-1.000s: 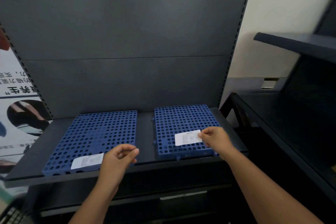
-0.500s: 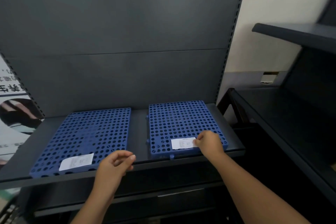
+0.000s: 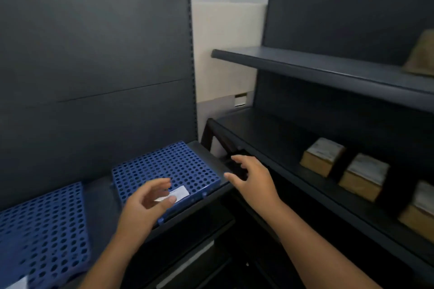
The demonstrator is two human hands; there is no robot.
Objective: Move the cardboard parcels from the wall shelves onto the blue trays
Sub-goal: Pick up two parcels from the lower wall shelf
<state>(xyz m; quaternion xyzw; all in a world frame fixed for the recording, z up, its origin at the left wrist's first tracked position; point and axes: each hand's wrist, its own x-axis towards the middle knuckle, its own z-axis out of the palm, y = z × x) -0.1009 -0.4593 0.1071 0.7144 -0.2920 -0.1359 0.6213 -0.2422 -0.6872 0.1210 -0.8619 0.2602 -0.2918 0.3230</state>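
Two blue trays [image 3: 169, 166] (one paper slip each, seemingly), both hands [image 3: 145, 204] spread, grasping nothing, parcels [image 3: 321, 156] shelved

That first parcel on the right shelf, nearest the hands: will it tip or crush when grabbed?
The parcel looks squat with flat faces, so it probably won't tip or roll. Its cardboard sides appear square and undented, so likely stiff enough for a firm grip. It looks small, probably light; the contents are hidden. Both the left hand and right hand are empty.

Two blue trays [image 3: 164, 171] [image 3: 42, 232] with round holes lie flat on the left shelf — each bearing a white label. Cardboard parcels [image 3: 321, 156] [image 3: 364, 176] [image 3: 420, 206] sit in a row on the right shelf — white labels on top.
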